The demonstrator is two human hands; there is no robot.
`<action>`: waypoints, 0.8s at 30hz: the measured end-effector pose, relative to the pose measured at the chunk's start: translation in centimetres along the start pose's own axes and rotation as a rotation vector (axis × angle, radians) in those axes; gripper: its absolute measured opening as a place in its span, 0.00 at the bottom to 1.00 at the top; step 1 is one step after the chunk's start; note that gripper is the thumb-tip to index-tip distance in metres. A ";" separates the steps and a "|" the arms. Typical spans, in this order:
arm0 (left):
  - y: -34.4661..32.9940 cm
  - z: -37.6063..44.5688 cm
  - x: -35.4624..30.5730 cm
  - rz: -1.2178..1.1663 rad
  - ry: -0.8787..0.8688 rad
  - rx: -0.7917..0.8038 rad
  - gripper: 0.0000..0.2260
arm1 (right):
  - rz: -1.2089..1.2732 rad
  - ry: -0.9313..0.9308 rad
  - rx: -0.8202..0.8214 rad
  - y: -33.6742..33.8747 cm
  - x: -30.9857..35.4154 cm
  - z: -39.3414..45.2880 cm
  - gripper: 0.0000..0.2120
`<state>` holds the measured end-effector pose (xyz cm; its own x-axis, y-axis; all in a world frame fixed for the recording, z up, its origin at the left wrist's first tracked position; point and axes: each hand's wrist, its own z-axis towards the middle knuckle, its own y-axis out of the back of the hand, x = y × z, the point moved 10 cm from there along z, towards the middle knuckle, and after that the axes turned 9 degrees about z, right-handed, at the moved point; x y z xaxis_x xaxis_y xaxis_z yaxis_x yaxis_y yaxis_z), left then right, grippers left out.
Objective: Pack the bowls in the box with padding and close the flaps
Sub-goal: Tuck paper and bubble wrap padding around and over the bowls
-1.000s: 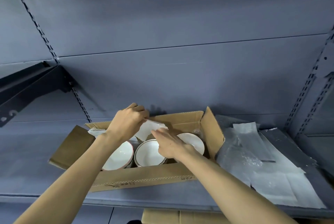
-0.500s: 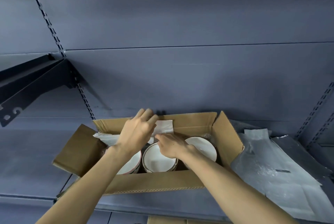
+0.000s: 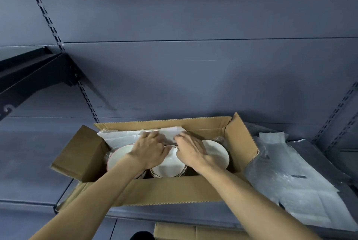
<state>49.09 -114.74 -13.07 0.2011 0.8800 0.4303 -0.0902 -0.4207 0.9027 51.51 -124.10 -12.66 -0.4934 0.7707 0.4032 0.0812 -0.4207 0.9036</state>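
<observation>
I am looking down from my head camera at an open cardboard box (image 3: 174,191) sitting on a grey metal shelf (image 3: 29,162), its flaps standing up and out. Three white bowls are sitting side by side in the box: the left bowl (image 3: 120,154), the middle bowl (image 3: 170,166) and the right bowl (image 3: 217,152). My left hand (image 3: 149,150) is reaching over the left and middle bowls, its fingers curling onto a white padding sheet (image 3: 124,136) that is lying along the back wall of the box, behind the bowls. My right hand (image 3: 191,148) is working just beside the left, above the middle and right bowls, its fingers bending down and pinching the same sheet near its right end. The two hands are nearly touching each other over the middle bowl. To the right of the box, a pile of loose padding sheets (image 3: 286,181) is lying spread over the shelf. At the left, a dark shelf bracket (image 3: 34,76) is jutting out from a slotted upright on the grey back wall. Below the shelf edge, the top of another cardboard box (image 3: 193,232) is showing.
</observation>
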 end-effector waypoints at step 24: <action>-3.5 -2.0 1.4 -0.293 -0.045 0.222 0.30 | 0.060 0.178 -0.300 4.0 2.8 -0.2 0.15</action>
<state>47.72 -111.60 -15.63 0.2305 0.9617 0.1486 0.1902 -0.1943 0.9623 50.27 -123.78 -7.92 -0.6407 0.6559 0.3991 -0.1305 -0.6052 0.7853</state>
